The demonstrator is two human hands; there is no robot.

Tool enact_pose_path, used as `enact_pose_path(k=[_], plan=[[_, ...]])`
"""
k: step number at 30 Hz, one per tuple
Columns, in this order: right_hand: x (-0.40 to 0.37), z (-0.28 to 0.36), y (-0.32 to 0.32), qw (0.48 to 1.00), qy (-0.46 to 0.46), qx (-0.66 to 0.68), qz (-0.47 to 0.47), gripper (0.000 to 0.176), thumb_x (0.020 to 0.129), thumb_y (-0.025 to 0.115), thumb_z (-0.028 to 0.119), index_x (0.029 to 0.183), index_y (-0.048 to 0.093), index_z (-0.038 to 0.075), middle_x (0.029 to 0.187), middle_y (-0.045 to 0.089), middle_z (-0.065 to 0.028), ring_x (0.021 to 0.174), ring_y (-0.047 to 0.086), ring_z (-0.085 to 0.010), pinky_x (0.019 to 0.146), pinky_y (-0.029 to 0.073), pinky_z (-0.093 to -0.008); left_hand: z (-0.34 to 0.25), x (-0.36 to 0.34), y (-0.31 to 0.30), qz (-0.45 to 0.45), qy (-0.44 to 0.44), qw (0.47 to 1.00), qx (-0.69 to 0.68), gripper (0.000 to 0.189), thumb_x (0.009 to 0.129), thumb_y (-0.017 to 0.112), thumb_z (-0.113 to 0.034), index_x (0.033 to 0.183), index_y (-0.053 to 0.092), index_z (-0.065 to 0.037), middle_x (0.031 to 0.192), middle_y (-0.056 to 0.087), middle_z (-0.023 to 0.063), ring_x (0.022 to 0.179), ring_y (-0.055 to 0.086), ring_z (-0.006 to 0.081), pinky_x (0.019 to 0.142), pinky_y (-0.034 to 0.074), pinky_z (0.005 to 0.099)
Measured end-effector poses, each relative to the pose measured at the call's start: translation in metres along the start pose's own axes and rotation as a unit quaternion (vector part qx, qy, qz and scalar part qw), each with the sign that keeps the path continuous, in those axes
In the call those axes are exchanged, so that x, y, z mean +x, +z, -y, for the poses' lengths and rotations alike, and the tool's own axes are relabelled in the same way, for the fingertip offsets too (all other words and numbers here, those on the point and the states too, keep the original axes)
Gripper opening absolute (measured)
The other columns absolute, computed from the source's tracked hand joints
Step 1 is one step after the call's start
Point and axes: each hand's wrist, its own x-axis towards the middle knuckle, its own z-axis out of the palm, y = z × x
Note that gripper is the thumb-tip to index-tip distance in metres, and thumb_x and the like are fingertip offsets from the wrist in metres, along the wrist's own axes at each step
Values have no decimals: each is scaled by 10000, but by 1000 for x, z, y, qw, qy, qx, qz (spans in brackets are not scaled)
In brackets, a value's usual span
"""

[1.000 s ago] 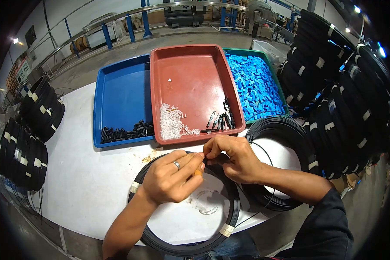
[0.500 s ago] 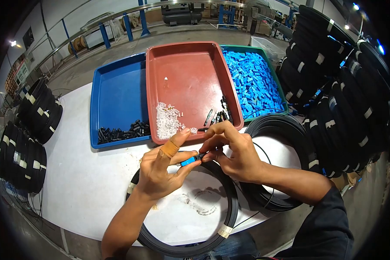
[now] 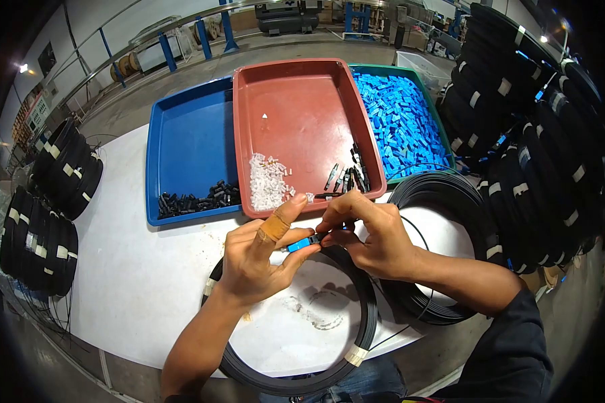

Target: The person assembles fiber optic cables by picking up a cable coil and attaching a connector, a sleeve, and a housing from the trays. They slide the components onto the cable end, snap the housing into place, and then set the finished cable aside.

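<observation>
Grey floor (image 3: pixel 202 75) and blue posts (image 3: pixel 167 52) fill the upper left of the frame, behind a white desk (image 3: pixel 128 269). Three trays lie side by side across its far part. In the blue tray (image 3: pixel 191 141), left of centre, black pieces (image 3: pixel 198 200) gather along the near edge. The red tray (image 3: pixel 296 107), at upper centre, overlaps it and holds small white pieces (image 3: pixel 267 188) in its near left corner and slim dark parts (image 3: pixel 348 178) at the near right. The green tray (image 3: pixel 444 138), right of centre, is full of blue pieces (image 3: pixel 410 127).

Just below the red tray, at the centre, a small blue connector (image 3: pixel 301 244) with a dark end sits between the two hands. The left hand (image 3: pixel 255 258) pinches its blue body, one taped finger pointing up. The right hand (image 3: pixel 383 245) is nearly closed, fingertips gathered on the dark end; a bit of blue shows among them.

Beneath the hands lies a black cable coil (image 3: pixel 368 309); a thicker coil (image 3: pixel 444 185) rests at the right. Stacked coils (image 3: pixel 544 195) rise along the right edge of the frame, and more bundles (image 3: pixel 37 242) stand at the left.
</observation>
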Motion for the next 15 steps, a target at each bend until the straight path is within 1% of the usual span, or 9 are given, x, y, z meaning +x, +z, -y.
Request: enact_pose_path(k=[1,2,4,5,7,8,10,13,15], plan=[[0,1,-1,1000,-4,-15,11,316,771,735,-136,998,569,8,903,714,-116,858,750,-254,704,576,-343,1,1,0,2,8,1000,-1,861,707,916,-147,1434,474,-16,938,788,65,836,766,195,707,569,286],[1,0,-1,1000,-4,-16,10,316,771,735,-136,998,569,8,903,714,-116,858,750,-254,704,576,-343,1,2,1,1,9,1000,-1,861,707,916,-147,1434,474,-16,938,788,65,836,766,195,707,569,286],[1,-2,1,1000,-16,-25,3,278,773,737,-132,957,583,8,890,697,-118,834,736,-267,688,563,-354,0,4,3,-33,20,999,-15,875,699,926,-167,1427,463,-18,919,787,68,816,764,199,702,557,294],[0,-2,1,1000,-16,-25,3,278,773,737,-132,957,583,8,890,697,-118,834,736,-267,688,563,-354,0,5,2,-32,19,999,-15,875,699,926,-167,1427,463,-18,919,787,68,816,764,199,702,557,294],[0,-2,1,999,-6,-35,-8,285,760,753,-158,965,635,1,920,736,-104,804,727,-177,662,550,-292,-1,8,-1,-2,35,999,17,950,697,939,-118,1451,373,-2,874,778,121,800,769,201,729,551,252],[0,-1,1,999,-7,-36,-8,285,760,753,-158,965,635,1,920,736,-104,804,727,-177,662,550,-292,0,7,-3,-3,36,999,18,950,697,939,-118,1451,373,-2,874,778,121,800,769,201,729,551,252],[1,1,0,999,6,-38,6,277,774,732,-133,960,584,7,892,694,-127,839,730,-278,691,558,-367,0,5,-3,3,30,999,32,877,718,918,-80,1418,394,-8,851,774,120,837,774,213,760,556,253],[1,1,-1,999,-4,-44,-2,275,773,727,-138,962,586,4,895,693,-133,829,729,-278,692,559,-365,1,3,-3,-7,20,999,26,818,735,895,-38,1392,408,-12,838,772,119,853,776,214,780,558,259],[1,3,-1,999,0,-41,-5,270,775,729,-130,964,586,1,895,692,-136,819,727,-277,690,559,-364,3,2,-3,-7,23,999,36,810,738,889,-27,1389,408,-11,837,772,117,850,776,212,783,559,261]])
